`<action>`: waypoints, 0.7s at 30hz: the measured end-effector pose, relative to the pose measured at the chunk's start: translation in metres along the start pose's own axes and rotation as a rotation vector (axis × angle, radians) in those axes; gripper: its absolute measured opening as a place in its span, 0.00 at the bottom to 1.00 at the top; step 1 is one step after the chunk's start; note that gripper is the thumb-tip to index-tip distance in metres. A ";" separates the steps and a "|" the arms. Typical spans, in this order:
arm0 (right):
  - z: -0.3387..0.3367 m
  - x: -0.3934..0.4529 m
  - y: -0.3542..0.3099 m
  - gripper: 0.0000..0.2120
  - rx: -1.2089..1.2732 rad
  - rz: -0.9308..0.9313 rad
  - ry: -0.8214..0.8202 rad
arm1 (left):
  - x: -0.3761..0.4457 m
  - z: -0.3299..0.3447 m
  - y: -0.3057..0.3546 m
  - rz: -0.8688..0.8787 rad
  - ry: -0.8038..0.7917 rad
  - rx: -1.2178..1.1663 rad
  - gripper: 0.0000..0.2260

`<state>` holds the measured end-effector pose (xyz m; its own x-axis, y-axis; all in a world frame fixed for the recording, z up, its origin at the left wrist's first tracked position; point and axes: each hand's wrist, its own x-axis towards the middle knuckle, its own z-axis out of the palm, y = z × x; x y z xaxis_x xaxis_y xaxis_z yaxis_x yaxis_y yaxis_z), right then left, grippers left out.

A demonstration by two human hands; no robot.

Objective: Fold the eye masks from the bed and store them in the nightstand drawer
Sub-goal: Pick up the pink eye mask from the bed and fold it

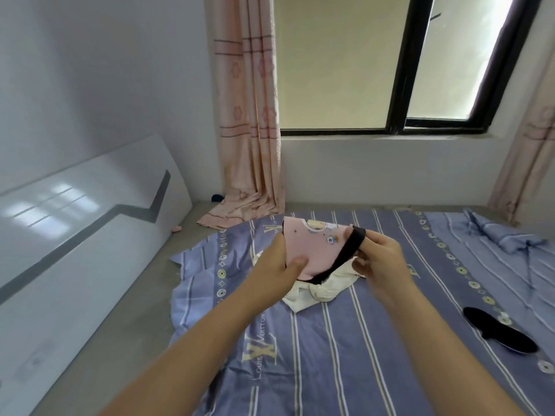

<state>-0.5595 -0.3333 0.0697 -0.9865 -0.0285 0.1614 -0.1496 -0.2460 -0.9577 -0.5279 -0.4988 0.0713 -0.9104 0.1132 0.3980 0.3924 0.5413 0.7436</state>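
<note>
Holding the pink eye mask point(312, 250) up over the bed point(345, 340), left hand point(279, 265) pinching its edge, right hand point(381, 259) hooking the black strap point(345, 253) with a closed grip. That stretched strap could snap free. Beyond, a cream cloth point(318, 291) lies beneath.

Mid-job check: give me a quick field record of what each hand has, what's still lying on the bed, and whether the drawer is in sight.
held item: pink fabric eye mask with cartoon print, lifted above the bed
left hand: grips the mask's left edge, thumb on its front
right hand: fingers hooked through the mask's black elastic strap
still on bed: black eye mask, lying flat at the right
under the hands: crumpled cream cloth
surface: blue striped bedsheet
nightstand drawer: not in view
</note>
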 end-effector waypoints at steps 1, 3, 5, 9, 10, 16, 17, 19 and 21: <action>-0.001 0.001 0.000 0.14 -0.020 0.000 0.000 | -0.001 0.000 -0.002 0.023 -0.084 0.037 0.14; -0.002 0.002 -0.001 0.16 -0.113 0.020 -0.032 | -0.003 0.000 -0.004 0.037 -0.206 0.125 0.13; -0.002 0.004 -0.003 0.17 -0.222 0.059 -0.084 | -0.003 0.002 -0.006 0.038 -0.218 0.144 0.13; 0.010 0.005 -0.009 0.19 -0.454 -0.056 -0.130 | -0.007 0.004 -0.013 -0.082 -0.087 -0.037 0.07; 0.015 0.003 -0.010 0.19 -0.515 -0.124 -0.134 | -0.009 0.004 -0.014 -0.136 -0.067 -0.129 0.06; 0.060 -0.007 0.004 0.14 -0.501 -0.159 -0.344 | -0.042 -0.029 -0.033 -0.377 0.173 -0.396 0.10; 0.071 -0.010 0.012 0.14 -0.502 -0.120 -0.415 | -0.056 -0.038 -0.040 -0.420 0.249 -0.379 0.10; 0.098 -0.022 0.035 0.14 -0.519 -0.060 -0.529 | -0.091 -0.057 -0.054 -0.498 0.397 -0.377 0.07; 0.126 -0.039 0.062 0.14 -0.511 -0.011 -0.637 | -0.134 -0.073 -0.066 -0.581 0.499 -0.378 0.10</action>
<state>-0.5213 -0.4695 0.0344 -0.7802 -0.6120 0.1290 -0.3231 0.2178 -0.9210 -0.4220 -0.6104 0.0078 -0.8509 -0.5248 0.0219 -0.0208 0.0754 0.9969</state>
